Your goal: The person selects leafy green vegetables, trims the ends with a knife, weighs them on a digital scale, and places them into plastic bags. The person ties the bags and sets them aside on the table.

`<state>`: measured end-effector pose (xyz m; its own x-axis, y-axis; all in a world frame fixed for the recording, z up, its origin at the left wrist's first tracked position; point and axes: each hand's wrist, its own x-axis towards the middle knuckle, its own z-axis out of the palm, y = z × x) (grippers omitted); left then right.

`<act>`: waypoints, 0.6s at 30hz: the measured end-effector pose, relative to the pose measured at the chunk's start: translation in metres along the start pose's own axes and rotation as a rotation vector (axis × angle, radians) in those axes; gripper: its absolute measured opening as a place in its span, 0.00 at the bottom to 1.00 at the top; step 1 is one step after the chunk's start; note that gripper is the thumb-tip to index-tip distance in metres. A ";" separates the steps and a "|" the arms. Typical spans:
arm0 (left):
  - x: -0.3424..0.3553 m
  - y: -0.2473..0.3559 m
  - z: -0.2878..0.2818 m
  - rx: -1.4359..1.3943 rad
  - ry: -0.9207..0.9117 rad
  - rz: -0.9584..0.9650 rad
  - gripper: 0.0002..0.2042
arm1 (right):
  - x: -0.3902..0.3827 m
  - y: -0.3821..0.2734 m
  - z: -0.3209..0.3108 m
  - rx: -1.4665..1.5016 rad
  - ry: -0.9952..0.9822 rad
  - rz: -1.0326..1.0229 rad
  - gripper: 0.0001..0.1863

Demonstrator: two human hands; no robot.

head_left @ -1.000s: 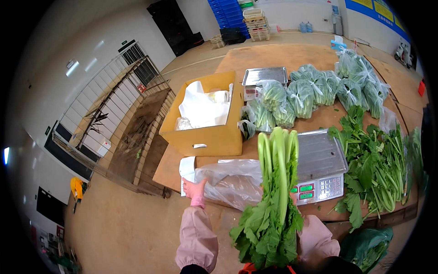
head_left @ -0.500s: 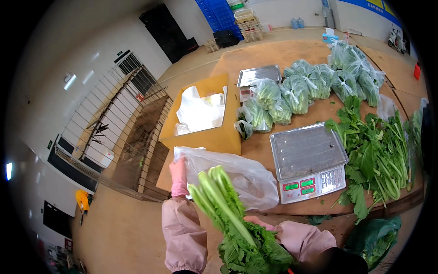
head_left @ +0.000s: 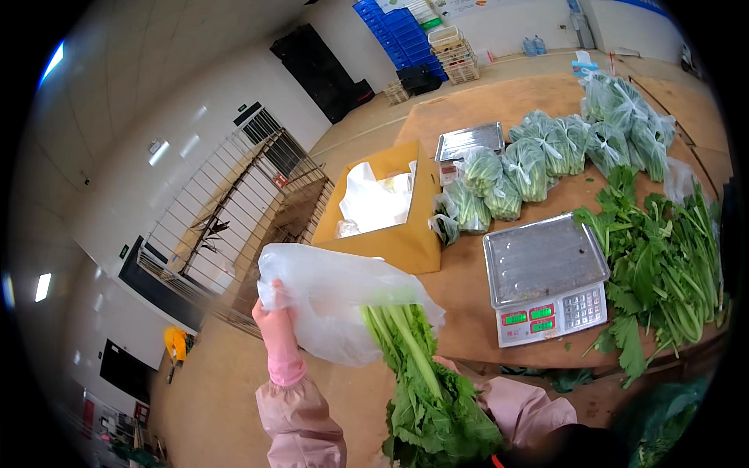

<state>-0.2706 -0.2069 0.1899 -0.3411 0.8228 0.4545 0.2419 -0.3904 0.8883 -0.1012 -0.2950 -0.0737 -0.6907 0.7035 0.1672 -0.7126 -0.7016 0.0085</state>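
In my left hand (head_left: 275,327), pink-gloved and closed, is the edge of a translucent plastic bag (head_left: 328,300), raised to the left of the scale. A bunch of long-stemmed leafy greens (head_left: 437,413) lies across my front, its pale stem ends inside the bag and its leaves toward me. My right hand (head_left: 447,363) is closed around the bunch from the right side; leaves hide most of its fingers. Right of the bag, a digital scale (head_left: 546,261) with a bare metal pan sits on the table.
Loose greens (head_left: 663,265) are heaped right of the scale. Several tied bags of greens (head_left: 527,168) stand behind it, near a second scale (head_left: 470,140). A cardboard box (head_left: 425,226) holds white plastic bags. The wooden table (head_left: 460,296) has its near edge beside my right arm.
The bag has come up off the table with my left hand, its mouth now over the stem ends. The greens have tipped into it. The view has turned left.
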 end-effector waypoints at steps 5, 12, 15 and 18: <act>-0.076 0.010 -0.026 0.185 -0.098 0.266 0.11 | -0.005 -0.026 -0.011 -0.009 -0.007 -0.123 0.18; -0.147 -0.053 -0.050 -0.031 -0.027 0.169 0.11 | -0.028 -0.043 0.043 -0.025 0.229 -0.159 0.17; -0.157 -0.108 -0.092 0.107 -0.049 0.448 0.13 | -0.036 -0.054 0.024 -0.062 0.097 -0.192 0.17; -0.170 -0.087 -0.084 0.419 -0.246 0.799 0.07 | -0.058 -0.067 0.034 -0.170 0.153 -0.481 0.17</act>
<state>-0.3104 -0.3476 0.0408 0.2582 0.4574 0.8509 0.6455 -0.7370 0.2003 -0.0095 -0.2930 -0.0509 -0.2823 0.9586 0.0379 -0.9543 -0.2766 -0.1130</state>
